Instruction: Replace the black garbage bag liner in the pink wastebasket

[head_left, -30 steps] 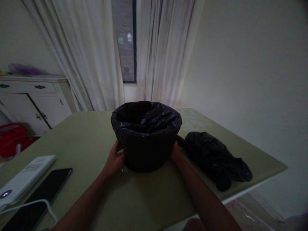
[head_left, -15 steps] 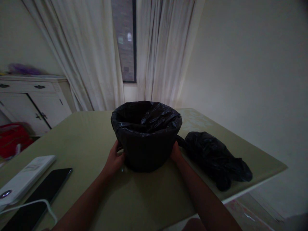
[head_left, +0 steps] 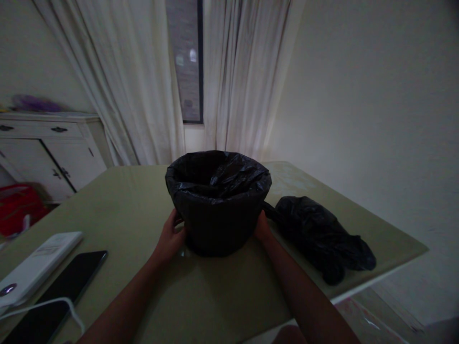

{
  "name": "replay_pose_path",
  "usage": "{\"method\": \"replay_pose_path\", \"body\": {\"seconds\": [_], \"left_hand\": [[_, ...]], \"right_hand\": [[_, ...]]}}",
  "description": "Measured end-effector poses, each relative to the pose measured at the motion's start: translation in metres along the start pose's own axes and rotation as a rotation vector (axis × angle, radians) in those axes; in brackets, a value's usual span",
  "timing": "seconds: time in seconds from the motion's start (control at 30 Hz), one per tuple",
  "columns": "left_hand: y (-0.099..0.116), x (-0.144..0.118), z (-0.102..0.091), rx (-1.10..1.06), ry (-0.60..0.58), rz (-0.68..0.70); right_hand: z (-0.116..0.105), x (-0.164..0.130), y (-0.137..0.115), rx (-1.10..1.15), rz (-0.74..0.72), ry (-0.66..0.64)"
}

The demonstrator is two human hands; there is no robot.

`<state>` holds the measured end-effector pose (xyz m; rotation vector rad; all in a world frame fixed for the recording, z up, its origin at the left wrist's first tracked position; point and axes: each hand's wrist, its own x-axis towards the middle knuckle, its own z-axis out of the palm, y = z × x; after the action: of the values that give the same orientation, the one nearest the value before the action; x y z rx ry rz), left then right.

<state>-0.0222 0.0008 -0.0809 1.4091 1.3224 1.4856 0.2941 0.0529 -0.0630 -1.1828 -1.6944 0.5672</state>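
A black trash can [head_left: 218, 224] stands upright on the table, lined with a black garbage bag [head_left: 238, 174] folded over its rim. My left hand [head_left: 174, 235] grips the can's lower left side, its fingertips partly hidden behind it. On the opposite side my right hand [head_left: 262, 227] is pressed against the can, with most of its fingers out of sight behind the wall. Close to my right hand lies a crumpled bundle of black plastic bags [head_left: 319, 234], one strip of it reaching to the can.
At the left of the greenish table [head_left: 118, 205] lie a white power bank [head_left: 43, 260] and a black phone [head_left: 68, 286], with a white cable [head_left: 53, 300] across them. Behind stand a white cabinet [head_left: 71, 157] and curtains [head_left: 136, 86]. A red bag [head_left: 21, 205] is beyond the left edge.
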Motion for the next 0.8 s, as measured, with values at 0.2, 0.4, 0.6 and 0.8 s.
{"method": "replay_pose_path", "body": {"seconds": [0.2,0.4,0.6,0.8], "left_hand": [[0.001,0.0,-0.001,0.014,-0.016,0.039],[-0.001,0.002,0.0,0.035,-0.013,0.059],[-0.003,0.002,0.004,0.015,0.039,0.042],[0.004,0.0,0.007,-0.05,0.061,0.098]], "right_hand": [[-0.002,0.0,-0.002,0.003,0.003,0.011],[-0.001,-0.001,0.0,-0.001,-0.024,0.008],[-0.009,0.005,0.004,-0.13,0.004,0.038],[-0.025,-0.003,-0.02,-0.142,0.077,0.406]]}}
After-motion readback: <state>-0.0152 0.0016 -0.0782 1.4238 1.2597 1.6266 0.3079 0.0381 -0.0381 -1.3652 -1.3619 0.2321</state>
